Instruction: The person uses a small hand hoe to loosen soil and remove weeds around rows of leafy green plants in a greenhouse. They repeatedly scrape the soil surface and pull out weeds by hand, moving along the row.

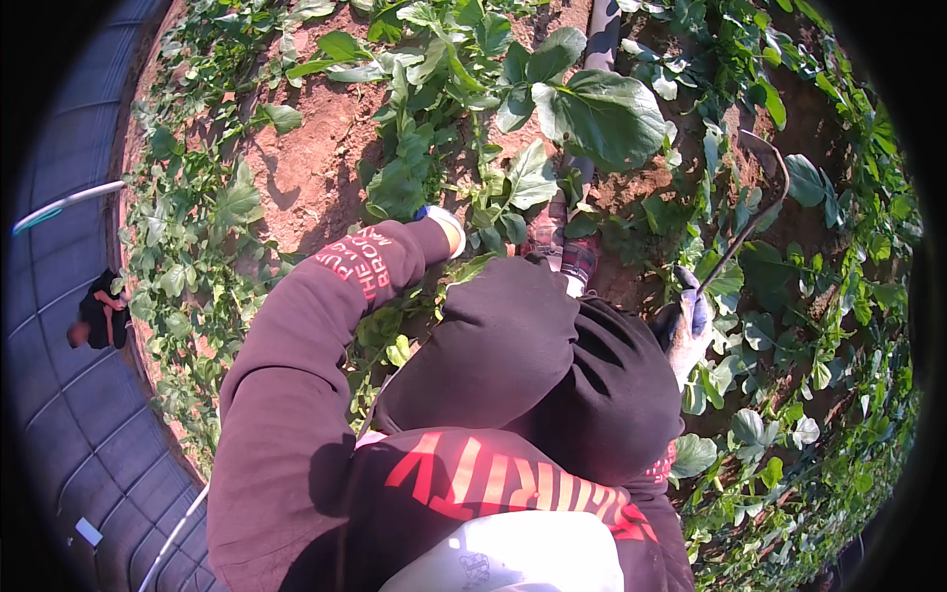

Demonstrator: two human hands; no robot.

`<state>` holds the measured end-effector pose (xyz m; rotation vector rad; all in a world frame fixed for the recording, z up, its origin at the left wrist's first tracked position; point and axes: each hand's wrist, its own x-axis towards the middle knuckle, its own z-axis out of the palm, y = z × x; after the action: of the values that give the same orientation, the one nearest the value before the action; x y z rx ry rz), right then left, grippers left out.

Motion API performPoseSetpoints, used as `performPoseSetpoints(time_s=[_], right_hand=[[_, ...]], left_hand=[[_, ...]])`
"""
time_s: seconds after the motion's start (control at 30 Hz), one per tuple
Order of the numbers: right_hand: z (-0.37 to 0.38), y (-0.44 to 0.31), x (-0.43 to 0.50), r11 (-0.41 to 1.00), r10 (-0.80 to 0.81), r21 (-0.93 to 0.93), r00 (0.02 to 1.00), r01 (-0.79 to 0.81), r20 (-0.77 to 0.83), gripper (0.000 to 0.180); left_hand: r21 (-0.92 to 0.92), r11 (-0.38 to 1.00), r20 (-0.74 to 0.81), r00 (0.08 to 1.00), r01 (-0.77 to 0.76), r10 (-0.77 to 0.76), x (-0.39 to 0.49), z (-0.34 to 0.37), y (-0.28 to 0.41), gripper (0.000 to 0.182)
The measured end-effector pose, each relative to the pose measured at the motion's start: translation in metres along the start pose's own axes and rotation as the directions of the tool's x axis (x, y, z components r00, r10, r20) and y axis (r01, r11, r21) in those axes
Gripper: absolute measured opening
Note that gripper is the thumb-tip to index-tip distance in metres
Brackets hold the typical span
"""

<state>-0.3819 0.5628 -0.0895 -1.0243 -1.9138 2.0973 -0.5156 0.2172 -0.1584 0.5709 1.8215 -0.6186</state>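
Note:
My right hand, in a white and dark blue work glove, is closed on the handle end of a hand sickle with a thin curved metal blade. The blade arches up and forward over leafy plants at the right. My left hand reaches down ahead of my knees; only the glove's cuff shows, and leaves hide the fingers. Beside it stand broad-leaved green plants with lobed leaves. A large leaf spreads further ahead. Whether my left hand grips a stem cannot be seen.
Reddish soil shows between the plant rows. A grey pipe runs forward from near my shoes. At the left lies black sheeting with pale curved poles; another person is by its edge. Dense foliage covers the right.

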Motion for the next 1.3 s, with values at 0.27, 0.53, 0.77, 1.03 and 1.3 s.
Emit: performPoseSetpoints(time_s=[0.27, 0.53, 0.77, 1.03, 1.3], right_hand=[[0.0, -0.009, -0.001, 1.0, 0.006, -0.024, 1.0, -0.005, 0.025, 0.031], [0.009, -0.027, -0.009, 0.996, 0.054, 0.071, 0.999, -0.054, 0.009, 0.028], [0.014, -0.023, -0.007, 0.998, 0.002, 0.062, 0.997, -0.007, 0.08, 0.03], [0.017, -0.021, -0.008, 0.999, 0.032, 0.01, 0.999, -0.033, 0.035, 0.03], [0.001, -0.002, 0.0, 0.992, -0.061, -0.114, 0.998, 0.061, 0.0, 0.033]], left_hand=[[0.083, 0.99, -0.197, 0.972, -0.112, 0.127, -0.016, 0.006, -0.008, 0.024], [-0.855, -0.036, -0.49, 0.828, -0.518, -0.273, -0.204, -0.047, -0.102, 0.011], [-0.328, 0.56, -0.582, 0.304, 0.761, -0.754, -0.218, -0.001, -0.153, 0.08], [-0.128, 0.854, -0.811, 0.549, -0.505, 0.203, -0.12, -0.03, -0.036, 0.025], [0.133, 0.991, -0.08, 0.996, -0.016, 0.027, -0.009, -0.019, 0.021, 0.027]])
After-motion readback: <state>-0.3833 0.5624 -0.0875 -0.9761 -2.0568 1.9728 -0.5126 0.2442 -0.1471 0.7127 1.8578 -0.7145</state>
